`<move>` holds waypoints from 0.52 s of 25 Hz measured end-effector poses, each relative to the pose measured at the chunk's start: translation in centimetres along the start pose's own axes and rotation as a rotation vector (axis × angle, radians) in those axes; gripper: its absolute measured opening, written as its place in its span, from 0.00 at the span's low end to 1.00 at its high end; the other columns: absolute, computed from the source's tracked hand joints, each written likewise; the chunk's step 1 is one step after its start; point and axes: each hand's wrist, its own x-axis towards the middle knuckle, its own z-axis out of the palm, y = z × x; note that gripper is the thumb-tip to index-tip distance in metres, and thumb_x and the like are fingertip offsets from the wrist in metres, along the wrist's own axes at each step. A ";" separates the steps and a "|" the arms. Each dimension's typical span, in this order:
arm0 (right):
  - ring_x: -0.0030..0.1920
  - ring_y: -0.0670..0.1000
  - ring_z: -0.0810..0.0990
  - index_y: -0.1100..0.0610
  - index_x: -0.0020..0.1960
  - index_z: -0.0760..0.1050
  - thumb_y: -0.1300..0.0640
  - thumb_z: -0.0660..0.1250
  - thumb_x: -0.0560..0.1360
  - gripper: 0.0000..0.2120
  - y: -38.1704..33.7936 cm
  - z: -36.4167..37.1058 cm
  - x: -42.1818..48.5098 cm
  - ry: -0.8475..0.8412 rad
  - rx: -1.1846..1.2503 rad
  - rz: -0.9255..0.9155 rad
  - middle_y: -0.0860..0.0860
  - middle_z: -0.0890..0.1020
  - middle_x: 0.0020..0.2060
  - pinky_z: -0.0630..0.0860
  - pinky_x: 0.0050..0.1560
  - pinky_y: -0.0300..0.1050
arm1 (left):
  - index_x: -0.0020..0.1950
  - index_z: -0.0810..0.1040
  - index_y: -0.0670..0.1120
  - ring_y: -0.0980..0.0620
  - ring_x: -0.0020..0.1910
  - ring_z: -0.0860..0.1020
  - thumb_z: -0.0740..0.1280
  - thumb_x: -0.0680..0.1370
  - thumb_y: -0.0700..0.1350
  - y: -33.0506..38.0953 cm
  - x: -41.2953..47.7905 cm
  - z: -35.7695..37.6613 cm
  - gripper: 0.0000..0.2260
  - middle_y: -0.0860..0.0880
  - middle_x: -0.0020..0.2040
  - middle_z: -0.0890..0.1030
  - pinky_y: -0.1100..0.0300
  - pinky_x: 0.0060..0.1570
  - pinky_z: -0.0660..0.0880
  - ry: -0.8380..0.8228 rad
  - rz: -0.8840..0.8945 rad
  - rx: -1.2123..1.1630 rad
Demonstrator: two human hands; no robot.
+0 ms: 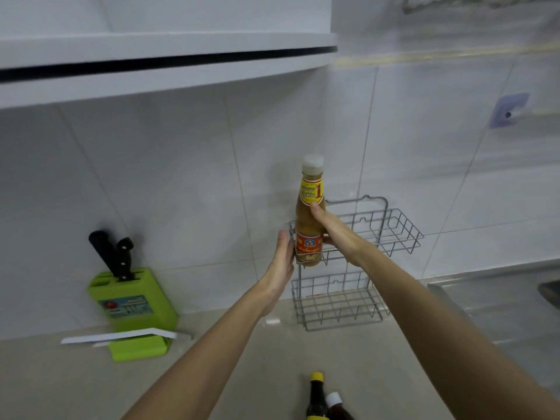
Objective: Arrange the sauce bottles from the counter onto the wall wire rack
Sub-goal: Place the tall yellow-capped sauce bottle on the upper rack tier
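A tall bottle of tan sauce (308, 221) with a white cap and a red-and-yellow label stands upright in the left end of the upper basket of the grey wall wire rack (391, 234). My right hand (331, 228) is wrapped around its middle from the right. My left hand (283, 256) lies flat against the rack's left side by the bottle's base, fingers straight. A dark bottle with a yellow cap (316, 397) and a brown bottle with a white cap (336, 406) stand on the counter at the bottom edge.
The rack's lower basket (339, 304) holds nothing. A green knife block (133, 310) with two black-handled knives sits at the left by the wall, a white strip across its foot. A steel sink surround (500, 301) lies at the right. A white shelf overhangs above.
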 end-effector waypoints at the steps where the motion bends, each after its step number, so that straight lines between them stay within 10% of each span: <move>1: 0.66 0.51 0.72 0.48 0.74 0.59 0.29 0.56 0.71 0.37 0.3 -0.2 0.4 -0.010 0.011 0.013 0.50 0.71 0.70 0.64 0.70 0.53 | 0.78 0.50 0.57 0.56 0.79 0.51 0.36 0.77 0.68 0.0 0.0 0.0 0.32 0.55 0.80 0.53 0.51 0.79 0.45 -0.003 0.003 -0.001; 6: 0.66 0.54 0.74 0.45 0.71 0.64 0.23 0.62 0.61 0.44 1.2 -1.3 2.0 -0.064 0.057 0.059 0.53 0.75 0.67 0.64 0.71 0.62 | 0.78 0.48 0.58 0.55 0.79 0.51 0.36 0.77 0.68 -0.2 0.2 -0.2 0.31 0.55 0.80 0.53 0.52 0.77 0.46 -0.003 0.010 0.008; 13: 0.66 0.50 0.70 0.54 0.75 0.58 0.34 0.52 0.77 0.34 0.4 -0.2 -1.4 -0.059 -0.246 -0.073 0.51 0.70 0.70 0.65 0.65 0.44 | 0.79 0.47 0.55 0.58 0.79 0.49 0.38 0.77 0.68 -0.5 -0.5 -0.6 0.32 0.56 0.80 0.49 0.51 0.79 0.45 0.010 -0.021 0.059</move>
